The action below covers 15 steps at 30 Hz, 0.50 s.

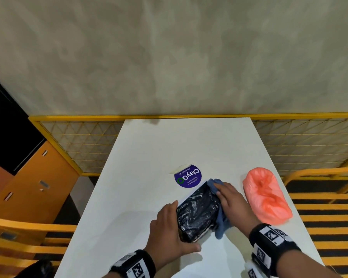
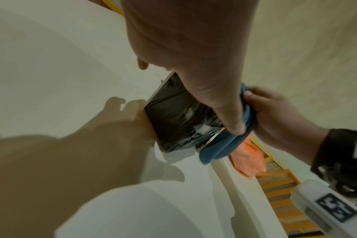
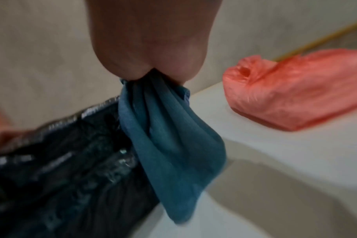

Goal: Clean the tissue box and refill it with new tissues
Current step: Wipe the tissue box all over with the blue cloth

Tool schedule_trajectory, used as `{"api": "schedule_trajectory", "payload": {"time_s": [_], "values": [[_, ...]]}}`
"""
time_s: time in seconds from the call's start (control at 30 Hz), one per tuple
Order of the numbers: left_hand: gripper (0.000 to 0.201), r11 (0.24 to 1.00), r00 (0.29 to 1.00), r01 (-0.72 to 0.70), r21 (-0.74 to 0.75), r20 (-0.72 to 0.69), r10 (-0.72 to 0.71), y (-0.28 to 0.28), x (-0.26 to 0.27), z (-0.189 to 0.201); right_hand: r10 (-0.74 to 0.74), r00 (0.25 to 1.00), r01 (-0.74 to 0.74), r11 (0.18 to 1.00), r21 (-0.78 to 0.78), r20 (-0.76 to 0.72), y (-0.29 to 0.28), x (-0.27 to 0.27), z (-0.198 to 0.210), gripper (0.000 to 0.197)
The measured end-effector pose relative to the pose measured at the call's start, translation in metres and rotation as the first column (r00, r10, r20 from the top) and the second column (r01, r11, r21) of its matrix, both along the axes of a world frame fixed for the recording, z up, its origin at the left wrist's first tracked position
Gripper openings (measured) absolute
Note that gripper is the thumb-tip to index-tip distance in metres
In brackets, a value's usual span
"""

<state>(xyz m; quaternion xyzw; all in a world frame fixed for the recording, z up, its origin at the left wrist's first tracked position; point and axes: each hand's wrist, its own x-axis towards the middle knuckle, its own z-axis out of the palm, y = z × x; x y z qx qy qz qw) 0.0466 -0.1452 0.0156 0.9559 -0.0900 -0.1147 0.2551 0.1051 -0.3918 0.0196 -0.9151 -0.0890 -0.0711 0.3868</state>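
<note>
Left hand (image 1: 170, 227) is gripping the near-left end of the black box (image 1: 197, 213), which is lying on the table (image 1: 129, 197). Right hand (image 1: 232, 203) is clutching the blue cloth (image 1: 221, 223), pressing it against the box's right side. The pink bag (image 1: 266, 195) is sitting further right.

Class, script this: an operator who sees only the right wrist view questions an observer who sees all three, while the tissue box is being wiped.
Operator: I see the blue cloth against the tissue box. Is anything steadying the box?
Observer: Yes, the left hand grips its near end.
Operator: What lies beyond the box?
Observer: A round purple sticker on the table, just past its far end.
</note>
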Motion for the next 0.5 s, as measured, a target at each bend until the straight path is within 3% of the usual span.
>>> {"api": "schedule_trajectory", "payload": {"time_s": [0.07,0.2,0.37,0.5], "values": [[0.136,0.996,1.0,0.007,0.094,0.012,-0.008,-0.002,0.004,0.016,-0.131,0.98,0.153,0.978,0.145,-0.15,-0.005,0.0,-0.005,0.029],[0.137,0.967,0.997,0.034,0.252,0.059,-0.05,-0.028,0.024,0.04,-0.199,0.922,0.317,0.881,0.352,-0.332,-0.007,-0.009,-0.005,0.024],[0.133,0.945,0.991,0.135,0.297,-0.066,-0.12,-0.074,0.054,0.05,-0.156,0.884,0.407,0.721,0.561,-0.441,-0.002,-0.015,0.02,0.024],[0.131,0.939,0.986,0.141,0.314,-0.134,-0.103,-0.081,0.067,0.054,-0.17,0.897,0.39,0.737,0.552,-0.407,-0.012,-0.02,0.035,0.025]]}}
